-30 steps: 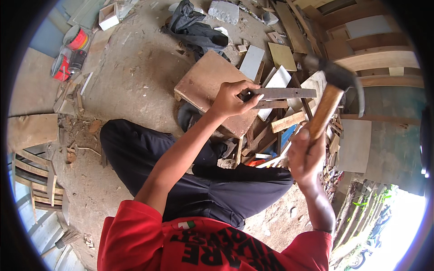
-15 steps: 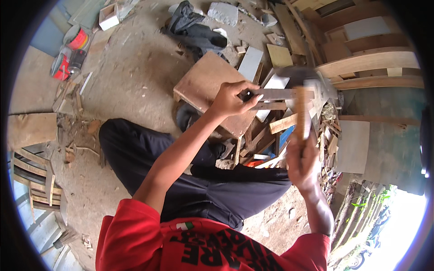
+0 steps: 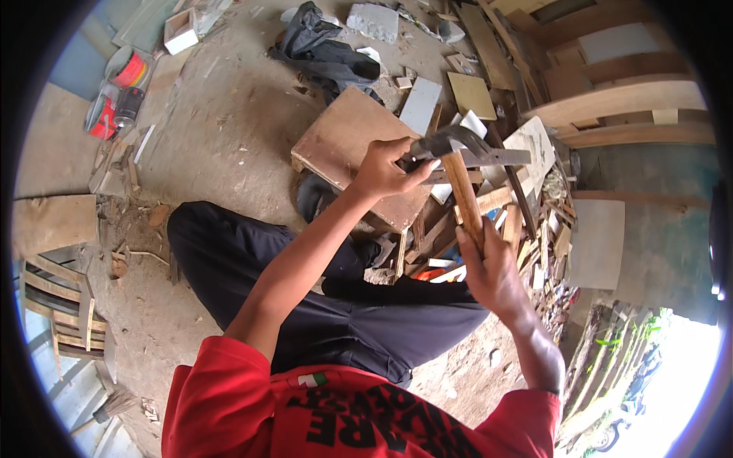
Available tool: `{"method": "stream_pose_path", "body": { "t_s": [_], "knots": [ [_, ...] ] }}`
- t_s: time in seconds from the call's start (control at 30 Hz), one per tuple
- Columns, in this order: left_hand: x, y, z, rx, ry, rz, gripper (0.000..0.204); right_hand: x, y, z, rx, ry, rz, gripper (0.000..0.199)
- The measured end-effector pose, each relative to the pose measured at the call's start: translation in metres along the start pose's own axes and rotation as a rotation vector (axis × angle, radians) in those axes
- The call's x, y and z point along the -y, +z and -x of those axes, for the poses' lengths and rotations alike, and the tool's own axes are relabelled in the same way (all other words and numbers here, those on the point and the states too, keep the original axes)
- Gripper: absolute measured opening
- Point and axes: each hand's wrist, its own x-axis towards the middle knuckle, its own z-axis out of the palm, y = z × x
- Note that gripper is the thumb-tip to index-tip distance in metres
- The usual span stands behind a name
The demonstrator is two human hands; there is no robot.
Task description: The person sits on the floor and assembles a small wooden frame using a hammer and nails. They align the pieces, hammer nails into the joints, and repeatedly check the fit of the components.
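Note:
A claw hammer [image 3: 466, 195] with a wooden handle and dark metal head is in my right hand [image 3: 492, 275], the fingers closed round the lower handle. Its head lies beside the fingertips of my left hand [image 3: 388, 169], over a dark flat bar [image 3: 508, 157] that reaches to the right. My left hand is closed on the near end of this bar; the hammer head partly covers it. A second, shorter dark strip [image 3: 458, 177] shows just below. Under my left hand stands a low brown wooden board top [image 3: 343, 130], like a small stool or bench.
Scrap wood [image 3: 435, 244] is heaped right of the board. A black plastic sheet [image 3: 328, 57] and a grey stone block [image 3: 372, 23] lie beyond. Red cans [image 3: 126, 67] stand at far left, a slatted wooden piece [image 3: 65, 301] at left. Planks [image 3: 634, 99] line the right wall.
The hammer has swung down and left, its head going from above the bar to beside my left fingers. My right hand has shifted slightly left; my left hand has barely moved.

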Motion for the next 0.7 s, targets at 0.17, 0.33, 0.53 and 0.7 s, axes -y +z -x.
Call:
{"method": "stream_pose_path", "body": {
  "t_s": [0.17,0.33,0.53,0.7],
  "knots": [
    [-0.003,-0.002,-0.003,-0.034,-0.095,0.039,0.017,0.001,0.005,-0.005,-0.265,0.035,-0.520,0.019],
    [-0.002,-0.005,-0.002,-0.015,-0.040,0.015,0.017,0.016,-0.007,-0.009,0.040,0.140,-0.128,0.015],
    [-0.006,0.000,0.002,0.043,-0.184,0.020,0.020,0.003,0.010,-0.003,-0.085,0.026,-0.173,0.016],
    [-0.005,0.000,0.000,-0.037,-0.050,-0.004,0.024,0.017,0.000,-0.012,-0.121,0.146,-0.234,0.026]
  ]
}}
